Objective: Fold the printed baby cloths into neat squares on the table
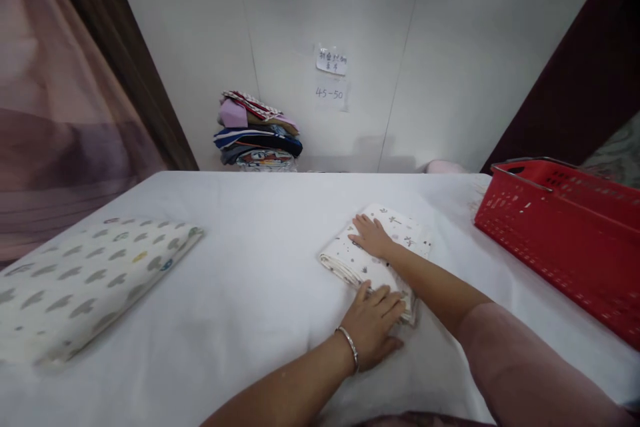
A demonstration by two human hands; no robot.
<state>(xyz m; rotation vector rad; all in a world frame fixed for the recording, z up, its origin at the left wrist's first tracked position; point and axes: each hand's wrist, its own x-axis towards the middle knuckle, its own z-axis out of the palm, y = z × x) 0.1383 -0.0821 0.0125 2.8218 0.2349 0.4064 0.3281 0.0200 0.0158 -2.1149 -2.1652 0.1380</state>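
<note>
both hands lie open and flat, left hand (373, 327) and right hand (369, 235) pressing the folded cloth (375, 257), gripping nothing.

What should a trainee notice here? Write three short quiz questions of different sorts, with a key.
1. True or false: the red basket stands left of the folded cloth.
2. Pick one: the right hand lies flat on A) the cloth, B) the basket, C) neither.
3. Fill in: the bracelet is on the ____ wrist.
Key: 1 false; 2 A; 3 left.
</note>
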